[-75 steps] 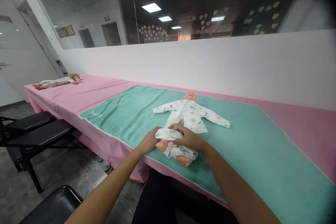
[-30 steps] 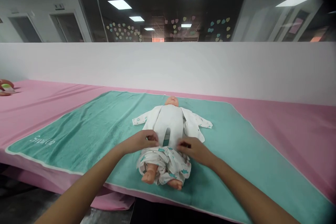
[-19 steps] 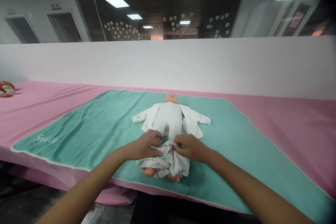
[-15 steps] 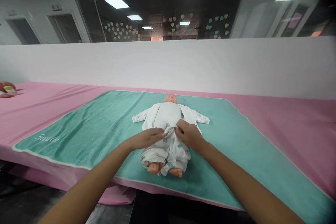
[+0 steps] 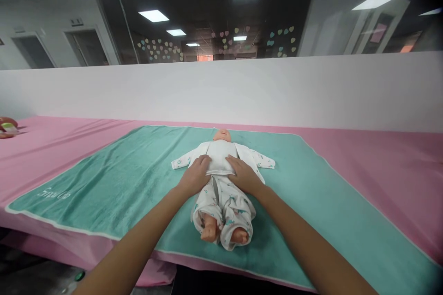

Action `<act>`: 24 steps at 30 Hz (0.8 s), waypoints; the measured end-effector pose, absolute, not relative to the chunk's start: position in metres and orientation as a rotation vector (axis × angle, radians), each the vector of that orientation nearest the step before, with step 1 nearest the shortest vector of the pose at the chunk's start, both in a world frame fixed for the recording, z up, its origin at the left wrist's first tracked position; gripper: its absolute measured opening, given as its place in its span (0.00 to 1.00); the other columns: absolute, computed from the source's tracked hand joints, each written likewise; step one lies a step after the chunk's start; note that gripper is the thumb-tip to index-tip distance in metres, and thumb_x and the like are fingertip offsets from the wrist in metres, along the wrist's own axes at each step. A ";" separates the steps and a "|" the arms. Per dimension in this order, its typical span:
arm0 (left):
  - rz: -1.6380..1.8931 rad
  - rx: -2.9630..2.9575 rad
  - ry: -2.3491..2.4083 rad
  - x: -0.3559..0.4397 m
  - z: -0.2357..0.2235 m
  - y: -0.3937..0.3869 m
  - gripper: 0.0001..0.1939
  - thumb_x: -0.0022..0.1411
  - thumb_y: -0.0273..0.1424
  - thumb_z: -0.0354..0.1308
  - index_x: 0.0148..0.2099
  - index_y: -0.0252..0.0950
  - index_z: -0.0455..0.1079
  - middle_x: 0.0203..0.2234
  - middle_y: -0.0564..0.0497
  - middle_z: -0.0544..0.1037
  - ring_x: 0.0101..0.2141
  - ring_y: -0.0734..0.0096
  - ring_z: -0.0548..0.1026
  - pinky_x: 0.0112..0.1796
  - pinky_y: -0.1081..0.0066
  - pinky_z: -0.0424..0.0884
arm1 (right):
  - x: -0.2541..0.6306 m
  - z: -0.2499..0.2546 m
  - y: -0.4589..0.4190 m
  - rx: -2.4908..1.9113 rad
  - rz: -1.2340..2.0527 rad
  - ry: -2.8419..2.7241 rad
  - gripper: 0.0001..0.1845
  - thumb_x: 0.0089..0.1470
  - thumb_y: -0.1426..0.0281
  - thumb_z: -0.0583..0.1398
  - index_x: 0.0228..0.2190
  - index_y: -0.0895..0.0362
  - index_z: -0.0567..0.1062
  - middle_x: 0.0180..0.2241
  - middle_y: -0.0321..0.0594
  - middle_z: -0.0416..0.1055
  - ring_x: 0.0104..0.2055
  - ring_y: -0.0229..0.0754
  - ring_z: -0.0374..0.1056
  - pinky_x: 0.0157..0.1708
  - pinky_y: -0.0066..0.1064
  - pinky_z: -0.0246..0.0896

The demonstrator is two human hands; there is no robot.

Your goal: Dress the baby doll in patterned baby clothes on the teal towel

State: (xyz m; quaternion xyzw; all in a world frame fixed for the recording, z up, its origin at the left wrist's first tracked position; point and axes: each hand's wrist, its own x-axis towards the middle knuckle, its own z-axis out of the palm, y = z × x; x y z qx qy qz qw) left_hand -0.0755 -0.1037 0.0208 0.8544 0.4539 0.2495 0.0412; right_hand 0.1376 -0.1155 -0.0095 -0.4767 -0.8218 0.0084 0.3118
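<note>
A baby doll (image 5: 222, 135) lies on its back, feet toward me, in a white bodysuit (image 5: 220, 156) under an open printed jacket (image 5: 265, 161). White pants (image 5: 228, 193) with green prints reach its waist; both bare feet (image 5: 209, 230) stick out of the bunched cuffs. My left hand (image 5: 196, 174) rests against the left side of its belly, fingers stretched over the bodysuit and thumb near the waistband. My right hand (image 5: 244, 173) mirrors it on the right side, fingers extended and apart from the thumb. The waistband's sides are hidden under my palms.
A green towel (image 5: 121, 179) with white edging is spread under the doll on the pink-covered table (image 5: 380, 161). At the far left, part of another doll (image 5: 8, 125) shows. A white wall (image 5: 277, 92) with a window above runs behind the table.
The view turned right. The pants, bunched around the lower legs, were pinched at the waistband and drawn up to the waist. My hands then parted to the doll's two sides, fingers stretched out.
</note>
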 end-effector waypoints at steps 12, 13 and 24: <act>0.930 1.969 1.399 -0.082 0.015 -0.053 0.12 0.58 0.31 0.46 0.42 0.35 0.67 0.35 0.48 0.75 0.30 0.70 0.74 0.32 0.69 0.70 | 0.162 -0.017 -0.061 -1.272 0.205 -1.771 0.24 0.42 0.79 0.48 0.42 0.57 0.70 0.43 0.40 0.70 0.45 0.42 0.65 0.47 0.37 0.59; 0.967 2.005 1.394 -0.080 0.012 -0.055 0.12 0.59 0.33 0.47 0.41 0.36 0.67 0.37 0.48 0.75 0.34 0.69 0.73 0.35 0.69 0.69 | 0.161 -0.022 -0.058 -1.281 0.210 -1.719 0.24 0.42 0.78 0.49 0.42 0.58 0.69 0.42 0.42 0.70 0.43 0.43 0.65 0.46 0.38 0.60; 0.809 2.478 1.457 -0.052 0.027 -0.058 0.06 0.57 0.32 0.51 0.39 0.40 0.62 0.44 0.49 0.69 0.38 0.65 0.71 0.38 0.67 0.64 | 0.134 -0.007 -0.059 -1.183 -0.065 -1.982 0.33 0.42 0.80 0.50 0.53 0.58 0.61 0.58 0.45 0.57 0.60 0.44 0.50 0.58 0.41 0.46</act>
